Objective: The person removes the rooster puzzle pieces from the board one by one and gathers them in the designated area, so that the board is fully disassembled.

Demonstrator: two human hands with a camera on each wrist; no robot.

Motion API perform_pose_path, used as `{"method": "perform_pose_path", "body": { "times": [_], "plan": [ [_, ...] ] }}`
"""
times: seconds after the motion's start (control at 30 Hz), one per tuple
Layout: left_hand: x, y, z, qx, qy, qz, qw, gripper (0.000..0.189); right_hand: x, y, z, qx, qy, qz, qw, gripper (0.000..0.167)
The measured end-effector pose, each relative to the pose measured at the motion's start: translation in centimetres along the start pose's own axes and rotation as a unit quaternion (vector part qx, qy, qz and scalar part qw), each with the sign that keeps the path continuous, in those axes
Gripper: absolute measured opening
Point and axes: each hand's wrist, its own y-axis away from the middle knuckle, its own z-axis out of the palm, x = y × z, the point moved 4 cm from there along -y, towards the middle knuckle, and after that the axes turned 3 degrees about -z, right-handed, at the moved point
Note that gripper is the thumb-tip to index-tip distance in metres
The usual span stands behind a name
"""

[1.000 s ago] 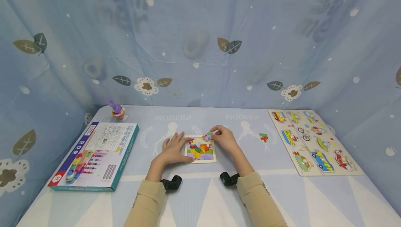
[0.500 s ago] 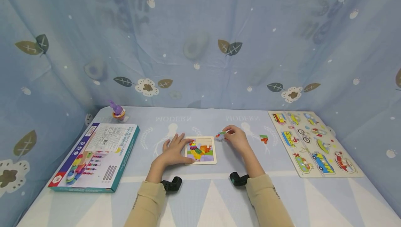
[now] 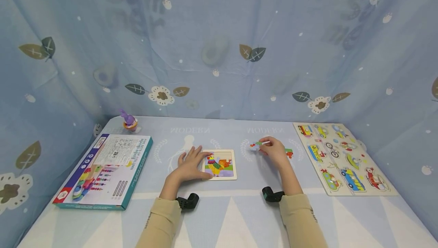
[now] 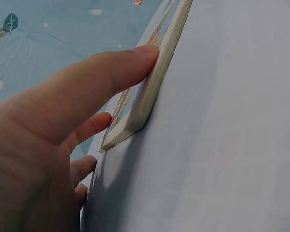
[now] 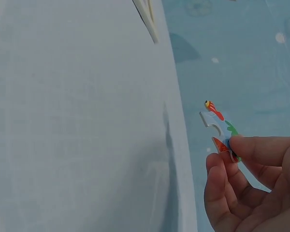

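Note:
In the head view a small square wooden jigsaw tray [image 3: 235, 166] lies on the table, with a colourful rooster picture [image 3: 216, 167] filling much of it. A strip at the top of its inside shows bare wood. My left hand [image 3: 186, 169] rests at the tray's left side, fingers spread; the thumb [image 4: 135, 63] presses on the frame's edge in the left wrist view. To the right, my right hand [image 3: 275, 153] pinches a jigsaw piece [image 5: 224, 126], pale blue with red and green, between thumb and fingers. Another jigsaw piece [image 3: 289, 153], red and green, lies partly hidden behind that hand.
A flat toy box [image 3: 116, 172] lies on the left, with a purple figurine [image 3: 129, 120] behind it. On the right is a wooden peg puzzle board [image 3: 323, 164] with vehicle pictures. A patterned curtain [image 3: 219, 88] hangs behind the table.
My right hand has moved right, away from the tray, carrying the jigsaw piece to beside the other loose piece. The left hand has stayed on the tray.

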Motion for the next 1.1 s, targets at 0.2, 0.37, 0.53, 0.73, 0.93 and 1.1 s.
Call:
{"method": "perform_pose_path", "body": {
  "times": [0.2,0.37,0.53,0.73,0.93,1.1],
  "plan": [
    [-0.1,0.2,0.2,-0.006,0.003,-0.001,1.0000,0.078,0.7,0.1,-0.8,0.003,-0.006,0.012,0.9999,0.027],
    [0.0,0.2,0.2,-0.008,0.002,-0.001,1.0000,0.078,1.1,0.0,-1.3,0.006,-0.013,0.017,0.9997,0.029],
    [0.1,0.2,0.1,-0.010,0.003,-0.004,0.9999,0.079,1.3,-0.1,-1.9,0.013,-0.009,0.016,0.9997,0.030],
    [0.1,0.0,-0.2,-0.008,-0.004,-0.002,1.0000,0.078,1.7,-0.4,-2.9,0.027,-0.005,0.022,0.9994,0.032],
    [0.3,0.1,-0.3,-0.008,-0.001,0.001,1.0000,0.078,2.3,-0.4,-4.0,0.043,0.001,0.043,0.9981,0.030],
    [0.3,0.1,-0.2,-0.008,-0.003,-0.004,1.0000,0.078,2.7,-0.3,-4.7,0.053,-0.007,0.047,0.9975,0.031]
  ]
}}
